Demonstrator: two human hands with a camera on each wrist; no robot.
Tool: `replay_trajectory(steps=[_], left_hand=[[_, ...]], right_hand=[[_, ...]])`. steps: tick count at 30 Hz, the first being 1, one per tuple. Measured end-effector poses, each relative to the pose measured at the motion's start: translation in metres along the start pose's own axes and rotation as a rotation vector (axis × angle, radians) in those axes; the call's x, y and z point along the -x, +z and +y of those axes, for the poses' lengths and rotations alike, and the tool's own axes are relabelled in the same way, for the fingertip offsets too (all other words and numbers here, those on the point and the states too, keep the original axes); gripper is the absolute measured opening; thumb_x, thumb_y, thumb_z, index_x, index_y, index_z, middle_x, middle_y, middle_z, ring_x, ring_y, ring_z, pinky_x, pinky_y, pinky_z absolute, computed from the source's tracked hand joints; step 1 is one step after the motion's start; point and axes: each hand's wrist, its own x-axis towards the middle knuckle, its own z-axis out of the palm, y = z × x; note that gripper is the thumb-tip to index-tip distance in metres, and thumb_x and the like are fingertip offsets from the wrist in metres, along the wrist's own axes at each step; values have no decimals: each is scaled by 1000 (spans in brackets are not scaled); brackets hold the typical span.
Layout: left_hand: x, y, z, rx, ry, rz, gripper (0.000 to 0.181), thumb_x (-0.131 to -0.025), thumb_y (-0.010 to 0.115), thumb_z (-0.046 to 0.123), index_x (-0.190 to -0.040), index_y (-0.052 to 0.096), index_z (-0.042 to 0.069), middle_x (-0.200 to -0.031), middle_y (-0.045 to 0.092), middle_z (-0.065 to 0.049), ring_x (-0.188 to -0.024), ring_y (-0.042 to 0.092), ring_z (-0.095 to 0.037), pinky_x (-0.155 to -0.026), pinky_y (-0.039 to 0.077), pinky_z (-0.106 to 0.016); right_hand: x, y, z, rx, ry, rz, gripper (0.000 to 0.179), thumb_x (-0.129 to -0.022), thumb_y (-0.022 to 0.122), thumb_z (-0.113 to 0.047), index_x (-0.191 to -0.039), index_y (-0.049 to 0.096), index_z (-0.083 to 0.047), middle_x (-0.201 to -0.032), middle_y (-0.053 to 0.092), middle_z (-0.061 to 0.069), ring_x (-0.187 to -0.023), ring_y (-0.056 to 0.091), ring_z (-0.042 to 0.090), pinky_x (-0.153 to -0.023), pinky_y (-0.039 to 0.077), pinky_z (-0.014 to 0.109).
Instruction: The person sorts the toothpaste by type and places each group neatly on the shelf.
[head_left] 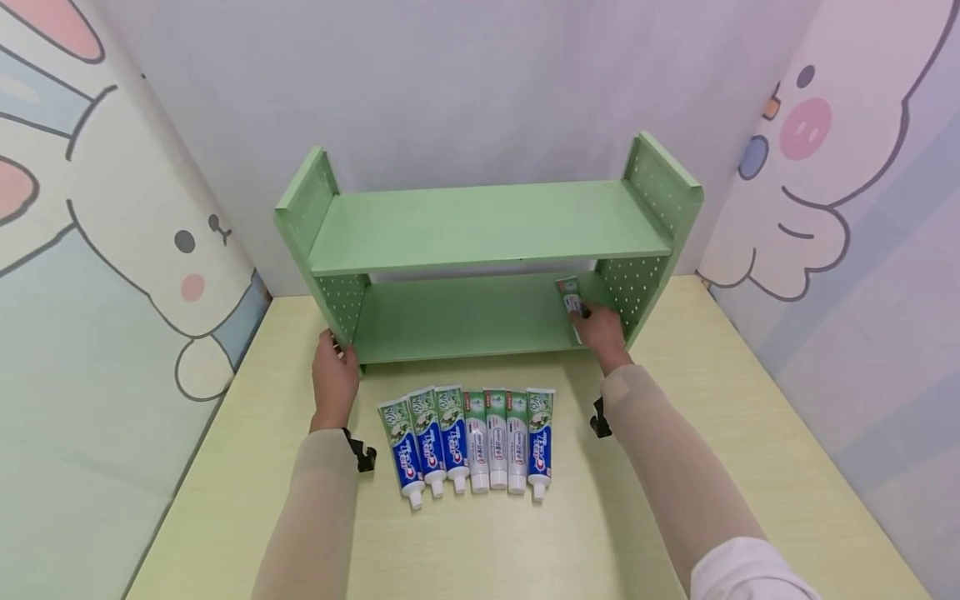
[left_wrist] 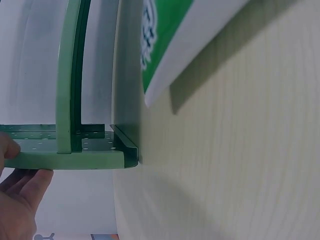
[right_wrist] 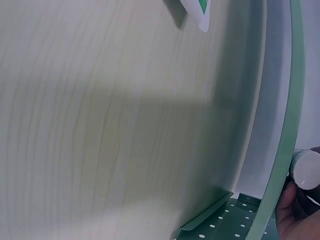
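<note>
Here I am, both hands at the green shelf point(head_left: 487, 229)! My left hand point(head_left: 334, 382) grips the edge of its left side panel point(head_left: 333, 304), thumb on one face, fingers on the other. Over on the right, my right hand point(head_left: 603, 333) holds a green-and-white tube point(head_left: 572, 300) at the right end of the lower tier point(head_left: 457, 317), cap end towards me; whether it touches the board, I can't tell. And look below, on the counter point(head_left: 465, 558): seven tubes in a row, three blue-and-green point(head_left: 426, 437) fanned at left, three white-and-green point(head_left: 496, 437) side by side, then one more blue-and-green tube point(head_left: 539, 437) closing the right end.
</note>
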Motion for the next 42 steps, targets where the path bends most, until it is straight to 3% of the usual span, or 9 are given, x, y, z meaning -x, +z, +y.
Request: replay_trajectory(steps=[19,26,42], left_hand=[[-2,0,-1,2,-3,0,42,-104,42,13,-143,35,0,-135,47,-23,-124,48,-36,-96,48,-46],[-3,0,1,-1,-14,-4,43,-104,41,15,-144,34,-1,-137,46,-23,-125,48,-37,-97,47,-46],[-2,0,0,3,-18,-6,43,-104,41,14,-144,34,-1,-137,47,-22,-125,48,-36,-97,47,-45]], right_hand=[[4,0,4,-2,9,30,46,-101,50,-32,-130,57,2,-115,62,25,-88,59,32,-73,52,44],[7,-2,2,5,22,69,49,-101,51,-34,-132,55,3,-124,60,23,-99,60,35,-83,51,48],[25,-10,-15,-93,28,123,53,-98,55,-33,-136,52,4,-128,57,24,-110,56,40,-90,49,52]])
